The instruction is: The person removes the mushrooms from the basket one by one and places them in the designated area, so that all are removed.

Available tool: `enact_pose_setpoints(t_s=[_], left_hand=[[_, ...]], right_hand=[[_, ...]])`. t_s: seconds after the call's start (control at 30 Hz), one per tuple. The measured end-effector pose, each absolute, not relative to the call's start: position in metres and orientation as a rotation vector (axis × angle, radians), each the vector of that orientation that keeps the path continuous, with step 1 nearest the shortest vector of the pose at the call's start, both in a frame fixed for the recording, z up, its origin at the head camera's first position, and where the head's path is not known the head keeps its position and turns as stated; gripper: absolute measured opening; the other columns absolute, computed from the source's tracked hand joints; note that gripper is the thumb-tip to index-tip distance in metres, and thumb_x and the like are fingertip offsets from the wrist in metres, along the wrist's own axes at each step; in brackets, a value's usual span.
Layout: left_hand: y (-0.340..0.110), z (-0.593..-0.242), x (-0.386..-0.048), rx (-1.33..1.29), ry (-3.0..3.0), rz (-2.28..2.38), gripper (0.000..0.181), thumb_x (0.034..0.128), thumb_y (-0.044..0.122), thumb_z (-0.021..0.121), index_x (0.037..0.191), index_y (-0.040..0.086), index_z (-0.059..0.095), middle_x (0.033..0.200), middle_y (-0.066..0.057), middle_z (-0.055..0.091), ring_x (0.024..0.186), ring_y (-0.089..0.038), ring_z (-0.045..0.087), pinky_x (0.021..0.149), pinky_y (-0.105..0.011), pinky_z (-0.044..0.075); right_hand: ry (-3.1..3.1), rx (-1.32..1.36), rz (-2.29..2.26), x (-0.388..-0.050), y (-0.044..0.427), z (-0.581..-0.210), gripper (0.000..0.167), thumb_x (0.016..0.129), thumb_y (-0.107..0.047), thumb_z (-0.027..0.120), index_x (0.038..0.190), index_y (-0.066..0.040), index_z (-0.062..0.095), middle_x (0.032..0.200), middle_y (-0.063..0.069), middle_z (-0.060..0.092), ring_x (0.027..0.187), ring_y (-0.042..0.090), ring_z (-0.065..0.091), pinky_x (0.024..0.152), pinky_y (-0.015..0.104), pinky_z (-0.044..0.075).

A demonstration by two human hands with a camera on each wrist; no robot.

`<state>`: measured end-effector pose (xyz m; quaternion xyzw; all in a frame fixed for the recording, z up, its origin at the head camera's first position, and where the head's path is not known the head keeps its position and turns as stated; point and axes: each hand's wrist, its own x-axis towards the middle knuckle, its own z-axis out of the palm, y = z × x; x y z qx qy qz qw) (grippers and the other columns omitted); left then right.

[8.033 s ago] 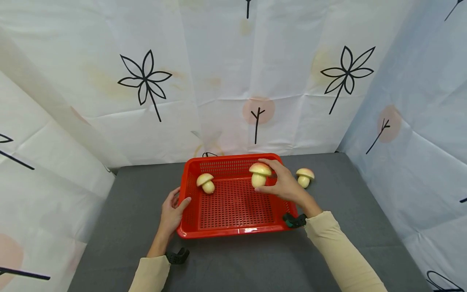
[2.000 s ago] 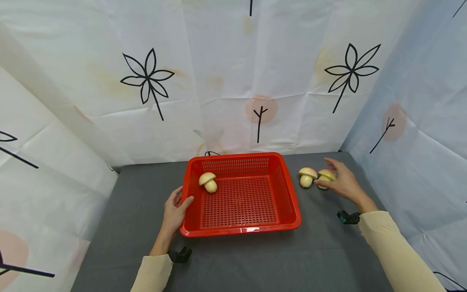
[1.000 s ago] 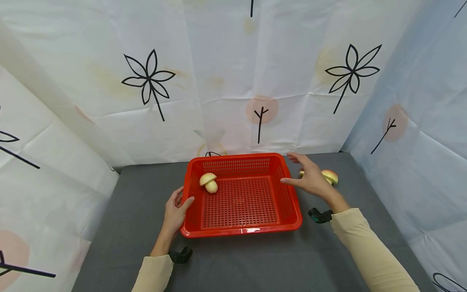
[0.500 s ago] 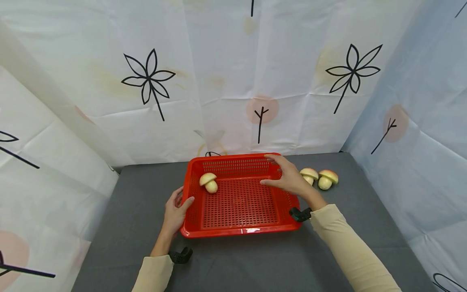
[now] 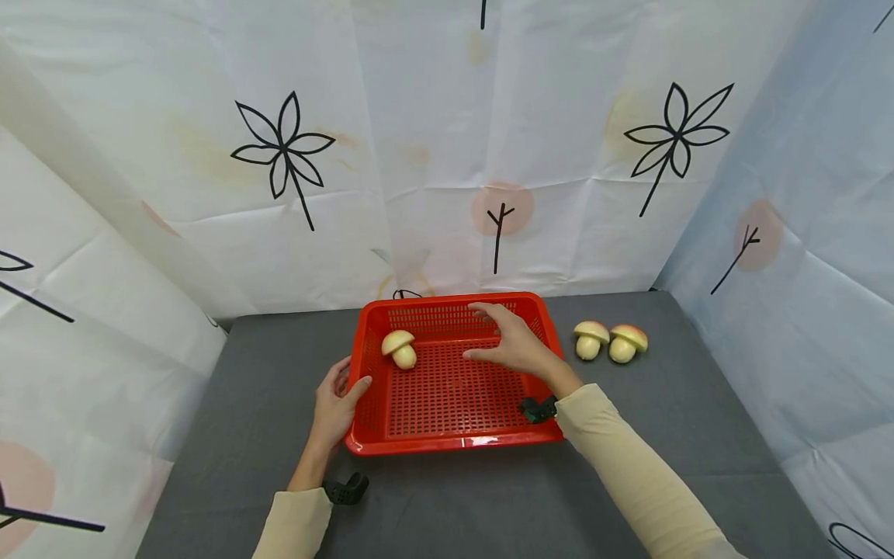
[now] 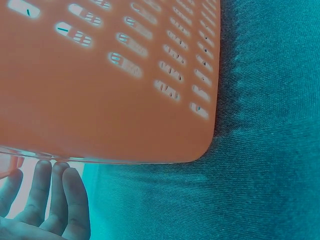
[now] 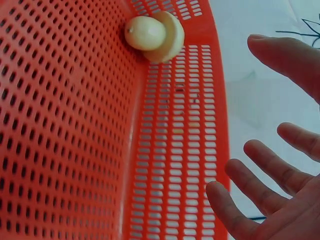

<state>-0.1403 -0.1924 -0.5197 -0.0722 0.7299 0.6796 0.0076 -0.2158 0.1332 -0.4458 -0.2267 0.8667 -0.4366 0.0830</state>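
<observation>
A red perforated plastic basket stands on the grey table with one toy mushroom inside, against its left wall. My left hand grips the basket's left rim, thumb over the edge and fingers outside. In the left wrist view, several fingertips meet the rim. Over the basket's right half is my right hand, its fingers spread and nothing between them. That mushroom appears near the basket's wall in the right wrist view, apart from the hand.
Right of the basket, two more toy mushrooms stand side by side on the grey tabletop. A patterned white cloth hangs behind the table, with more at both sides. A thin dark cable shows behind the basket.
Eight seconds ago my right hand held a mushroom over the basket; that mushroom now stands right of the other one on the table. The right hand has since moved left, unladen, over the basket.
</observation>
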Motion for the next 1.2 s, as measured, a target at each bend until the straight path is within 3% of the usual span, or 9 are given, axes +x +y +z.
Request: enact_pose_setpoints(t_s=[0.53,1.2], left_hand=[[-0.193,-0.52,-0.141,-0.224,2.285,2.122,0.06,0.1007,0.016,0.066,0.154,0.007,0.038,0.142,-0.022,0.054,0.122,-0.04,0.059,0.092,-0.043,0.057],[-0.194,-0.52,-0.14,-0.22,2.287,2.11,0.062,0.1015,0.017,0.065,0.155,0.007,0.036,0.144,-0.023,0.052,0.124,-0.041,0.058,0.095,-0.051,0.054]], right_hand=[[2.554,-0.659,-1.218,-0.222,0.085,-0.46,0.082,0.086,-0.027,0.085,0.153,-0.01,0.041,0.147,0.017,0.049,0.134,0.033,0.048,0.108,0.05,0.044],[2.529,-0.743,-1.166,-0.23,0.045,-0.477,0.081,0.084,-0.022,0.086,0.151,-0.007,0.044,0.148,0.018,0.049,0.135,0.034,0.047,0.11,0.054,0.039]])
